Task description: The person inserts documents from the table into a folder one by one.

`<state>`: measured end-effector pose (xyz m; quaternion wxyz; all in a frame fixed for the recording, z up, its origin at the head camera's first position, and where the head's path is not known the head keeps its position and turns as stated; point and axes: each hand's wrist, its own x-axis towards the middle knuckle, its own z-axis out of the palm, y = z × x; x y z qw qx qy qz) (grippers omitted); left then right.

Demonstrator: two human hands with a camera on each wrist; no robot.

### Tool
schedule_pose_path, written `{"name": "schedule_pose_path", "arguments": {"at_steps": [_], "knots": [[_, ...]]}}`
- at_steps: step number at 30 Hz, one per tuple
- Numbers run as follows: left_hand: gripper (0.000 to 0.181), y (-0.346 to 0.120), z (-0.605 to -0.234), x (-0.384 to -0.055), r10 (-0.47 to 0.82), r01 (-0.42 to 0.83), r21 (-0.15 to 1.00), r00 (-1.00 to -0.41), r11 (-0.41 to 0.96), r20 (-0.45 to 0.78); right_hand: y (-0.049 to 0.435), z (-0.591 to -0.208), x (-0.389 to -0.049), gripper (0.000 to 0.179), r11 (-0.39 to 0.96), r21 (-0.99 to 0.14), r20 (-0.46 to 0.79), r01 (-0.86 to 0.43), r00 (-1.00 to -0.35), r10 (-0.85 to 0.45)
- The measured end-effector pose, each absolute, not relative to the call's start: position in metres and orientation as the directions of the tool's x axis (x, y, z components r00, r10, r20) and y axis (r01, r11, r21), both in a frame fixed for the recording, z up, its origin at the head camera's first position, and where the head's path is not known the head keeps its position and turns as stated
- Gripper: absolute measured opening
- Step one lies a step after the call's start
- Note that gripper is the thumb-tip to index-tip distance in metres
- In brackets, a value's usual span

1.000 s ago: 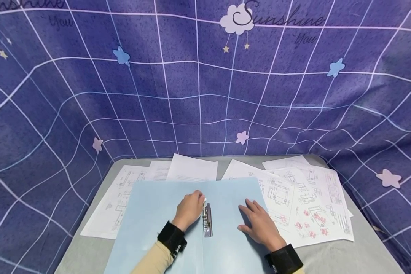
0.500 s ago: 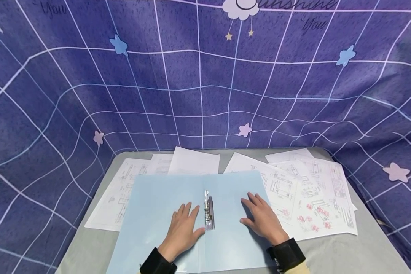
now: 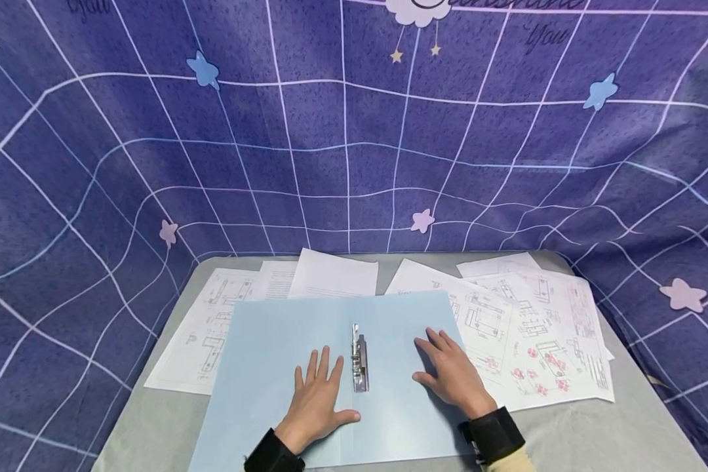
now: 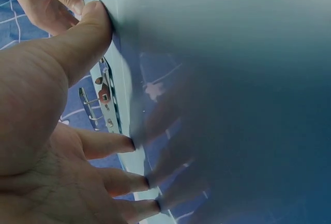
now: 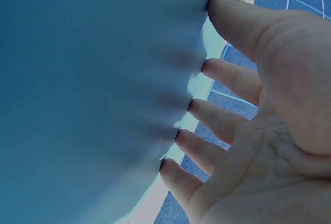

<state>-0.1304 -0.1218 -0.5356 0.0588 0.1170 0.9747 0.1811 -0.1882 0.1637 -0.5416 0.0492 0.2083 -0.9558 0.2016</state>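
Note:
A light blue folder (image 3: 271,328) lies spread open on the table, with a metal lever clip (image 3: 360,360) standing near its middle fold. My left hand (image 3: 315,406) rests on the left cover, fingers spread and the thumb reaching toward the fold below the clip. In the left wrist view its fingertips (image 4: 150,181) touch the glossy blue surface, and the clip (image 4: 103,94) shows behind the thumb. On the right cover my right hand (image 3: 454,377) rests with its fingers extended. Its fingertips (image 5: 195,105) meet the blue sheet in the right wrist view. Neither hand holds anything.
Printed sheets with line drawings (image 3: 212,341) stick out from under the folder at the left. Other drawings (image 3: 543,341), some with red marks, overlap at the right. A white sheet (image 3: 333,275) lies behind. The grey table (image 3: 572,432) backs onto a purple patterned curtain (image 3: 307,164).
My left hand has come off the metal clip, moved down and left, and spread its fingers on the left cover. The right hand stays in place. The head view has tilted slightly down.

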Motion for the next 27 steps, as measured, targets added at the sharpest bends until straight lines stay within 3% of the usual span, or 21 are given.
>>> {"name": "schedule_pose_path", "arguments": {"at_steps": [27], "knots": [[0.103,-0.1215,-0.5356,-0.1312,0.252,0.207,0.366,-0.964,0.907,-0.081,0.1643,-0.543,-0.1881,0.068,0.834,-0.368,0.162,-0.41,-0.912,-0.377]]}}
